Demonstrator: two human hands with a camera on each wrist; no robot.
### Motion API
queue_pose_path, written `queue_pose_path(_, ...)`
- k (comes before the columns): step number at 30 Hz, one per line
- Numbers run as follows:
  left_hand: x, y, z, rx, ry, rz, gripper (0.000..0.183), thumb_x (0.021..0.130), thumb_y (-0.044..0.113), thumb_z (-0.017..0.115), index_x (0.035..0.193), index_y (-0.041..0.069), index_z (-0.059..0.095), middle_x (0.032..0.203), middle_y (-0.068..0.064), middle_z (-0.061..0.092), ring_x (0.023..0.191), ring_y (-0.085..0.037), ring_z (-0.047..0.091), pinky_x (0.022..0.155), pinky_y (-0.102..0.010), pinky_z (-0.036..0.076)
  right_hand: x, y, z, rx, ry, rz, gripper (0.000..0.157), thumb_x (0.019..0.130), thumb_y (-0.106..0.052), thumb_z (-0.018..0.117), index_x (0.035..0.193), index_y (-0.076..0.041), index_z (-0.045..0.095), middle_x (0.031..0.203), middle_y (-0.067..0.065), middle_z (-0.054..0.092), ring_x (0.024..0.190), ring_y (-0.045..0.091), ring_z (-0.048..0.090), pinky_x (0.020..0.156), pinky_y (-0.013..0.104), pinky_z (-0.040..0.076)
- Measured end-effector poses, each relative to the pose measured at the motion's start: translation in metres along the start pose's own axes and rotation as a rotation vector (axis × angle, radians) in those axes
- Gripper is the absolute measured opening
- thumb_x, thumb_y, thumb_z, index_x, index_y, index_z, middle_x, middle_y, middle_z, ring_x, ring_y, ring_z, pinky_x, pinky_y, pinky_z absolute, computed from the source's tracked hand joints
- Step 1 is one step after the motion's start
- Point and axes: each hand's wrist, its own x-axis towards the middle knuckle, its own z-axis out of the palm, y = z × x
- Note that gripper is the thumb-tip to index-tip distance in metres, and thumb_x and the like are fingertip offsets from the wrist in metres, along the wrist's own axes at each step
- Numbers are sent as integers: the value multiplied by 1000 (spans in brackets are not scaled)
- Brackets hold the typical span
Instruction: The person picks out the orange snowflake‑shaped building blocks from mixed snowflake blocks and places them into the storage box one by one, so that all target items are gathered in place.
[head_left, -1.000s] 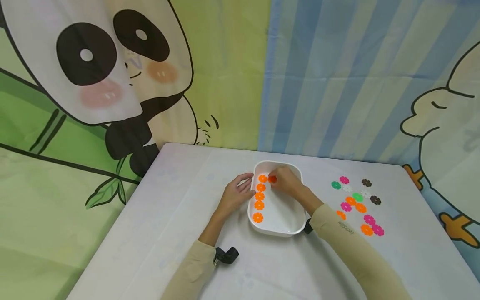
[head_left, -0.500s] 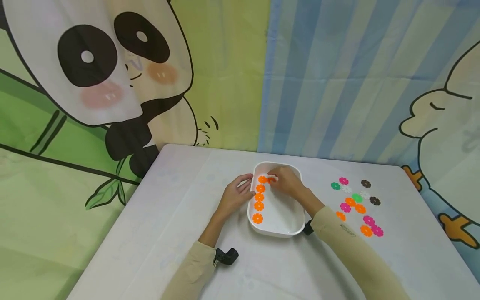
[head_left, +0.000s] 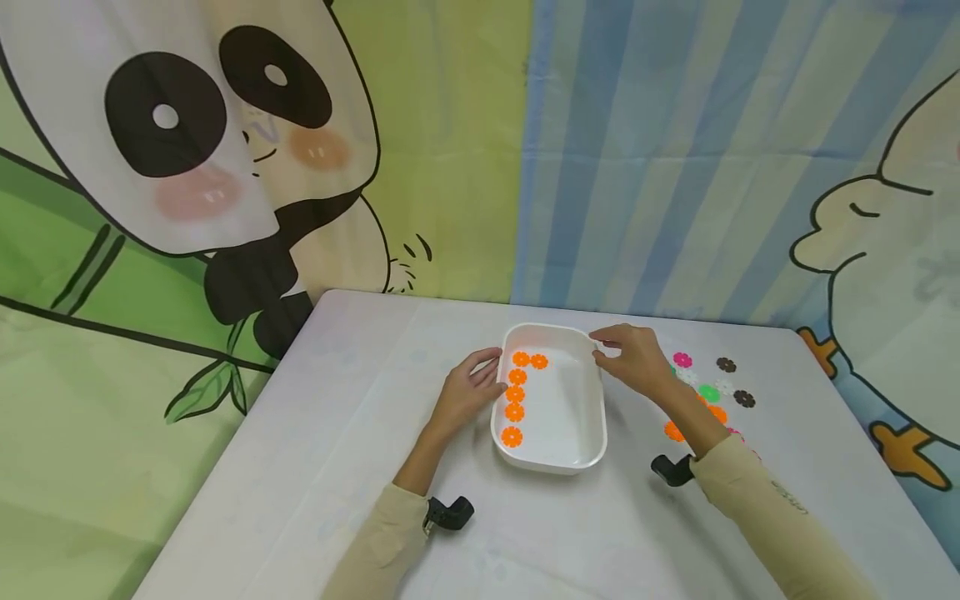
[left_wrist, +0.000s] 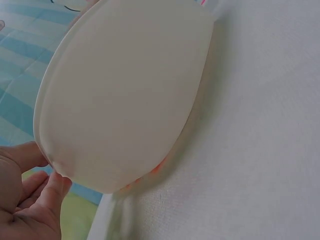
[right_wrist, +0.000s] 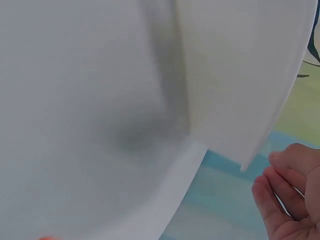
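Note:
A white rectangular basin with rounded corners stands on the table. Several orange notched plastic discs form a column along its left inside, and one orange disc lies right of the top one. My left hand holds the basin's left rim; the left wrist view shows thumb and fingertips at the rim of the basin. My right hand is beside the upper right rim with nothing in it. In the right wrist view the right hand's fingers are loosely bent, apart from the basin's wall.
Right of the basin lie loose discs: pink, brown, light green and orange, plus white ones. My right forearm hides some. Black cameras sit at both wrists. A cartoon curtain hangs behind the table.
My right hand has let go of the orange disc beside the column's top and moved right, out over the basin's right rim. The left hand has stayed at the left rim.

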Motion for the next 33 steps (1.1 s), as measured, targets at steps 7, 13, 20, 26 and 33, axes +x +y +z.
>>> queue_pose_path(7,0,-2,0,-4,-1,-7,53,85,-3,71,135,5,55,140,-10,53,128,-22,52,97,-25,48,-44,27,-21,-54,5,46,30,84,-9,76,112,-1,71,110,17,70,95,36,69,76,50,59)
queue_pose_path(13,1,-3,0,-25,1,-7,53,85,-4,71,134,5,55,140,-11,52,129,-25,51,98,-26,48,-77,50,-33,-6,-118,84,34,80,-10,80,112,-1,72,110,15,70,96,35,69,73,42,61)
queue_pose_path(20,0,-1,1,-60,0,5,54,84,-7,71,134,3,54,140,-12,52,129,-26,51,98,-25,48,-108,68,-47,-5,-240,177,39,75,-25,86,110,-11,75,106,6,72,95,26,69,77,36,60)
queue_pose_path(26,0,-2,0,-59,-3,12,55,84,-7,70,135,4,54,141,-12,51,130,-28,50,97,-25,48,-120,82,-48,16,-266,228,39,73,-28,87,109,-16,76,105,1,72,97,22,69,79,33,60)
queue_pose_path(33,1,-3,0,-72,-8,3,54,83,-4,72,134,5,55,139,-10,53,130,-27,50,98,-24,48,-126,92,-47,9,-282,235,40,73,-27,86,110,-18,75,109,1,71,101,23,68,81,31,59)
